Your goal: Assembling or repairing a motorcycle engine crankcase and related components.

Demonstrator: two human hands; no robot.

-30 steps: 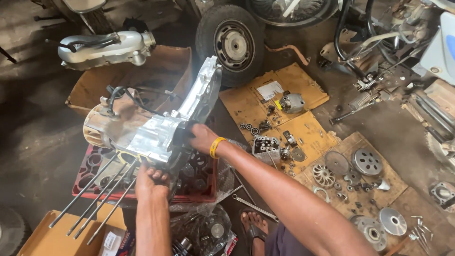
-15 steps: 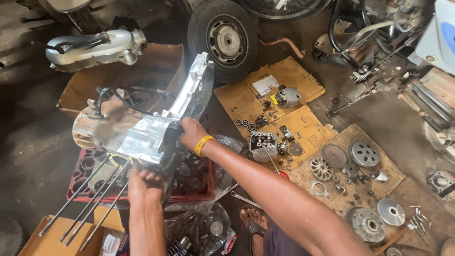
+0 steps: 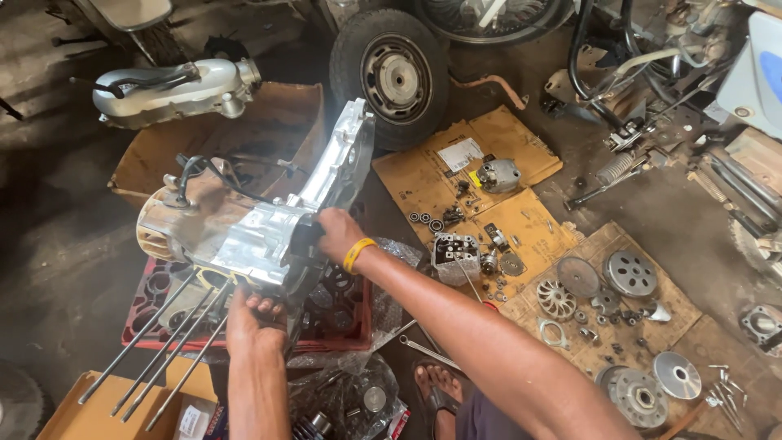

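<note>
Silver metal shines on the big engine case (image 3: 269,220) that the person holds up over a red plastic crate (image 3: 163,314). The left hand (image 3: 252,322) is under the case, palm up, with its fingers curled around the bottom edge. The left arm comes straight up from the bottom of the view. The right hand (image 3: 338,236) is closed on the side of the case, near the middle, and it wears a yellow band (image 3: 357,254) on the wrist. The right arm is stretched out long from the lower right. Both hands grip the case, so it sits tilted, with its long thin end pointing up toward a black tyre (image 3: 391,77). Four long metal rods (image 3: 155,358) stick out from the low end of the case and point down to the left, over a brown box (image 3: 90,411).

Behind the case is an open cardboard box (image 3: 269,126), and past that lies a second silver engine cover (image 3: 171,85) on the dirty floor. To the right, flat sheets of cardboard (image 3: 521,220) are spread on the ground. Many small parts lie on them: round bearings, a finned wheel (image 3: 556,299), a round plate with holes (image 3: 630,273) and a smooth disc (image 3: 676,375). A foot in a sandal (image 3: 436,387) rests on the floor below the right arm, beside a spanner (image 3: 428,352).
</note>
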